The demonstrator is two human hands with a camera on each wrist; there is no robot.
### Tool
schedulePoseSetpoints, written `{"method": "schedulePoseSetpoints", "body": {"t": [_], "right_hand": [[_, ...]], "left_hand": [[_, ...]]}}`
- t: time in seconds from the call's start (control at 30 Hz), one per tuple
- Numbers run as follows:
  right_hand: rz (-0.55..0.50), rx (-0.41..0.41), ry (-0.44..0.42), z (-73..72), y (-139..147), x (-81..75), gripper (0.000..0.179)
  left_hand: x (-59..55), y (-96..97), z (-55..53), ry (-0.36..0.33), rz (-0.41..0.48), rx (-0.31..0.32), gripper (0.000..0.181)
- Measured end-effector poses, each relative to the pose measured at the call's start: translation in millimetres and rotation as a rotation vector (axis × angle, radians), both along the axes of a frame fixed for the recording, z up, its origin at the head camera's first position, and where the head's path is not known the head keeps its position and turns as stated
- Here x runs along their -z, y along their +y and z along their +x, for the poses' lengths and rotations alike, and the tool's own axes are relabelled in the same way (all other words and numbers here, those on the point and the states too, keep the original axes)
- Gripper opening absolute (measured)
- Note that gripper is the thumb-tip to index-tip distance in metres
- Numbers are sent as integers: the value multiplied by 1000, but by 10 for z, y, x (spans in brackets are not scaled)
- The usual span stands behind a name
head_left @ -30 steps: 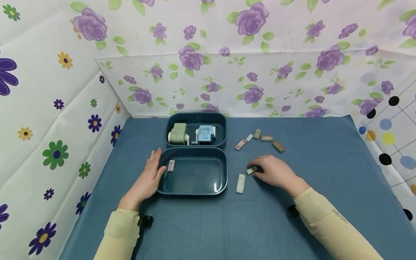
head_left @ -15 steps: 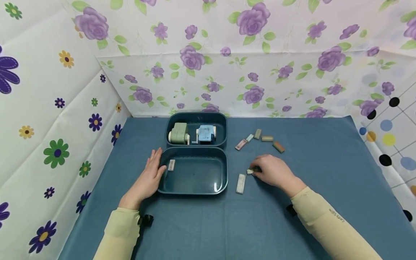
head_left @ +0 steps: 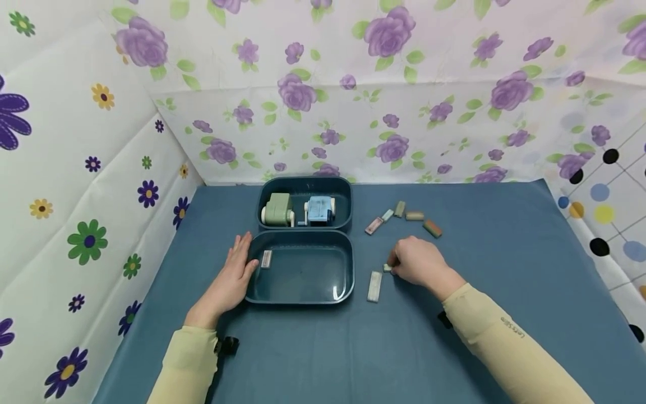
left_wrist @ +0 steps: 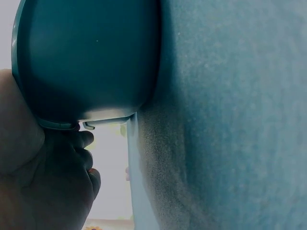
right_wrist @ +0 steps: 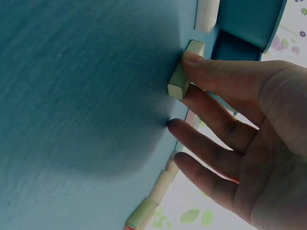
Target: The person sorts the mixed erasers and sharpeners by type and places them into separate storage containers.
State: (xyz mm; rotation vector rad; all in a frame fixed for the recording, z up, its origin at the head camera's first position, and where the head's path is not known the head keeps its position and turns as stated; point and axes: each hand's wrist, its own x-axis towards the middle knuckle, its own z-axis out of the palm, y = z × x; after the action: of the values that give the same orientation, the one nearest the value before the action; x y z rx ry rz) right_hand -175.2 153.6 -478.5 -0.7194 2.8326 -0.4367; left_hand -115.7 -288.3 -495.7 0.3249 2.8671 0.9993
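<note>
My right hand (head_left: 416, 261) pinches a small pale green and white eraser (right_wrist: 185, 72) between thumb and forefinger, close over the cloth; the other fingers are spread apart. In the head view only the eraser's end shows past the fingers. A longer whitish eraser (head_left: 374, 287) lies just left of that hand. My left hand (head_left: 229, 280) rests against the left side of the near dark teal tray (head_left: 303, 299), fingers extended along its outer wall and thumb at the rim. Inside this tray, near its left wall, lies a small white eraser (head_left: 266, 259) with a printed face.
Behind stands a second teal tray (head_left: 305, 180) holding a green pencil sharpener (head_left: 278, 209) and a blue pencil sharpener (head_left: 319, 208), both with cranks. Several erasers, among them a pinkish eraser (head_left: 374, 225) and an orange-green eraser (head_left: 432, 228), lie in an arc at the back right.
My right hand has turned and drawn slightly left, so its fingers cover more of the pinched green and white eraser. The left hand and the trays stay where they were.
</note>
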Motion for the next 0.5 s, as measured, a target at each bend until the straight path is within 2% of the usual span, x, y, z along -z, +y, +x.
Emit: {"method": "schedulePoseSetpoints", "body": {"t": [0.17,0.5], "right_hand": [[16,18,-3,63,-41,13,6],[18,40,0,9,-58,-44,5]], "left_hand": [[52,-4,74,-25,12,-15,67],[18,2,-19,-17,27,0,67]]}}
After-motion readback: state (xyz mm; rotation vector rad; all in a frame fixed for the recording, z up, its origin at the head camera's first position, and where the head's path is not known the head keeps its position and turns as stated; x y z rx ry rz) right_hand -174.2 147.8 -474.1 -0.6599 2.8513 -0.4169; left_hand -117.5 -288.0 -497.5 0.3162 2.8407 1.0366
